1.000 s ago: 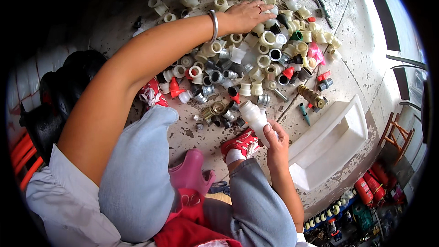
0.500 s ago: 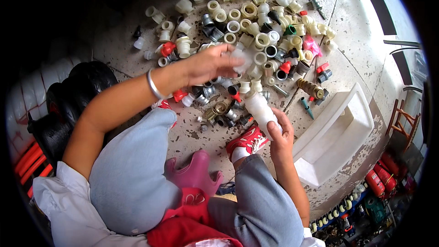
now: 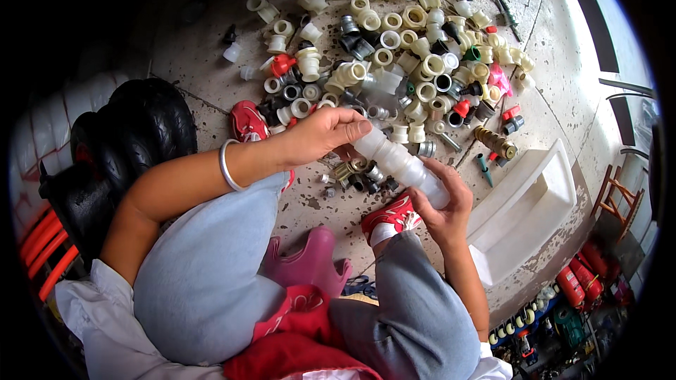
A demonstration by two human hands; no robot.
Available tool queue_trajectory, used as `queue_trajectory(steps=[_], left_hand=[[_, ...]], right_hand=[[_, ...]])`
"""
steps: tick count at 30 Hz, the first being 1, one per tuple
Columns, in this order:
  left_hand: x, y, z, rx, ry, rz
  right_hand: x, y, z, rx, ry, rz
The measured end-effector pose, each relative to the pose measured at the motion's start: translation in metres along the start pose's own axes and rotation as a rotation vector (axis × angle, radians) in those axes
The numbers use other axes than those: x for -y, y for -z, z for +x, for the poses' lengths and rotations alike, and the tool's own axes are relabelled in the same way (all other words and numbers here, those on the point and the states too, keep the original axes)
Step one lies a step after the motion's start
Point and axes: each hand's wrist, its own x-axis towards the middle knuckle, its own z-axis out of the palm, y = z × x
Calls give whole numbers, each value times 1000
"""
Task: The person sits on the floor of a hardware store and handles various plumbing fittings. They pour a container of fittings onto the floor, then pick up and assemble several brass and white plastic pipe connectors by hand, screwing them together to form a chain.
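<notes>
My right hand (image 3: 442, 200) grips the lower end of a white plastic pipe piece (image 3: 401, 164) made of stacked fittings, held slanted above my knees. My left hand (image 3: 325, 134), with a silver bangle (image 3: 227, 166) on the wrist, closes on the upper end of that same piece, fingertips on a white fitting at its tip. Just beyond both hands lies a big heap of white, cream, grey and red plastic pipe fittings (image 3: 401, 49) spread over the concrete floor.
A white rectangular tray (image 3: 524, 211) lies on the floor to the right of my right hand. Black tyres (image 3: 116, 148) stand at the left. My red shoes (image 3: 389, 212) and a pink stool (image 3: 310, 260) are below. A brass fitting (image 3: 495, 142) lies near the tray.
My left hand drew back from the far pile toward me and now meets the upper end of the white piece in my right hand. The view tilted down.
</notes>
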Motion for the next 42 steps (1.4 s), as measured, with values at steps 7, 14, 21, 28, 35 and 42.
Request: queue_trajectory(steps=[7,14,21,28,35,42], left_hand=[[12,16,-5,28,3,42],[13,24,-10,33,74,-104],[17,19,-14,-16,-97,-28],[17,18,-12,15,31,27],[18,19,-8,58,54,30],[-1,13,-14,117,-480,683]], right_hand=[[9,-7,14,57,183,-207],[13,-12,22,86,219,-214],[12,-15,21,172,-138,-5],[7,-13,14,200,-312,133],[10,-12,19,170,-73,-52],[-7,-5,14,231,-786,523]])
